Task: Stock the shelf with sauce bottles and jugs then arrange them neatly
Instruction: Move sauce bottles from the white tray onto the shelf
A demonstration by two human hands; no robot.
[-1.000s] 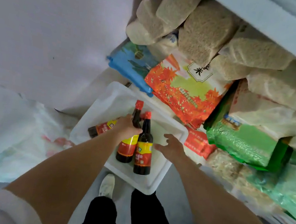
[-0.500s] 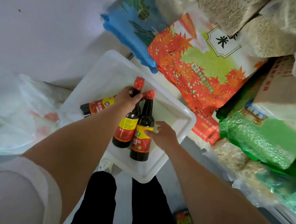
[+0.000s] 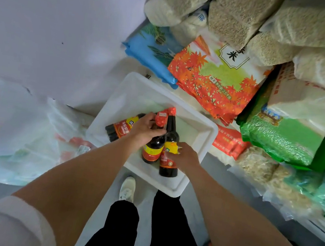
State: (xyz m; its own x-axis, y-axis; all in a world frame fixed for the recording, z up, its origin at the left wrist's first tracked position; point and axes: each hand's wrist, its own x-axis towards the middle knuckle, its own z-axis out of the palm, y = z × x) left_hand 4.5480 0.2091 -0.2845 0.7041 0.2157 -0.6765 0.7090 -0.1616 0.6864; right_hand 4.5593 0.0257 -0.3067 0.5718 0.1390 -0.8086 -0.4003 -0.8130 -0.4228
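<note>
Dark sauce bottles (image 3: 172,145), right hand (image 3: 183,157) now gripping one

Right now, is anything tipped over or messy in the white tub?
Yes. One sauce bottle lies on its side in the white tub, partly under the left hand, while the two other bottles stand upright. Nothing looks spilled.

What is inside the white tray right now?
White tray holds two upright sauce bottles, one gripped by each hand, left hand, right hand, plus a third bottle lying down, partly hidden behind the left hand.
</note>
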